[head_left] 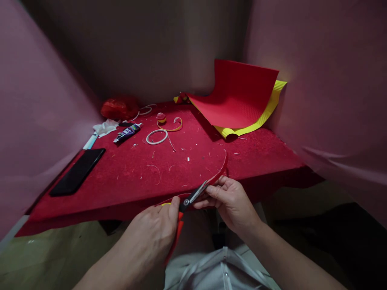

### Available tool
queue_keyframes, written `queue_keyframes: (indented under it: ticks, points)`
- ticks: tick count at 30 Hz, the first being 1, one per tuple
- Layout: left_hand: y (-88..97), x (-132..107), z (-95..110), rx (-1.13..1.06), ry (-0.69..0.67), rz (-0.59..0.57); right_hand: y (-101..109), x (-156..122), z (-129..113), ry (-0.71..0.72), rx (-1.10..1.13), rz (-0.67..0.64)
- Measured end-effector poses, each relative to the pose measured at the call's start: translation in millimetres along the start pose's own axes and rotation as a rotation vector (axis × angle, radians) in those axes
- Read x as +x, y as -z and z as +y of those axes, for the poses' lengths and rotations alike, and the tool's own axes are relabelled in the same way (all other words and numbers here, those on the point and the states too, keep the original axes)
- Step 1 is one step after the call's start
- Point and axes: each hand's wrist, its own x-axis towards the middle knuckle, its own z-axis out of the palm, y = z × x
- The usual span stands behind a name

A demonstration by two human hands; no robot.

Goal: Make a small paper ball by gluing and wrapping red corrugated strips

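Observation:
At the table's front edge, my left hand (160,223) is closed around the handles of a pair of scissors (187,201) with orange-red grips. The blades point up and to the right. My right hand (229,199) pinches a narrow red corrugated strip (220,172) with a pale edge, and the blade tips lie against that strip near my right fingers. One end of the strip curves up over the table. Beyond my hands lie a white ring (157,137) and a small red and yellow coil (161,117) with a yellow strip trailing from it.
Red corrugated sheet (242,96) leans at the back right over a yellow sheet (263,121). A black phone (78,171), a glue tube (127,133), crumpled tissue (106,127) and a red plastic bag (119,108) lie at left. Scraps dot the red cloth (193,169). Pink curtains hang on both sides.

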Motion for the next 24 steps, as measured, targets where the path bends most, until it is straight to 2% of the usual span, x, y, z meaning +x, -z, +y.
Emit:
queue_keyframes:
  ticks: [5,12,24]
  points:
    - [-5.4,-2.3,-0.8,-0.041,-0.002,0.009,-0.3,-0.3,-0.3,0.002,0.000,-0.005]
    - [2.1,3.1,2.3,-0.037,-0.044,0.013,-1.2,-1.0,1.7,-0.004,-0.019,-0.052]
    - [1.8,1.2,3.4,-0.106,0.015,-0.044,-4.5,-3.5,2.3,-0.009,-0.035,-0.036]
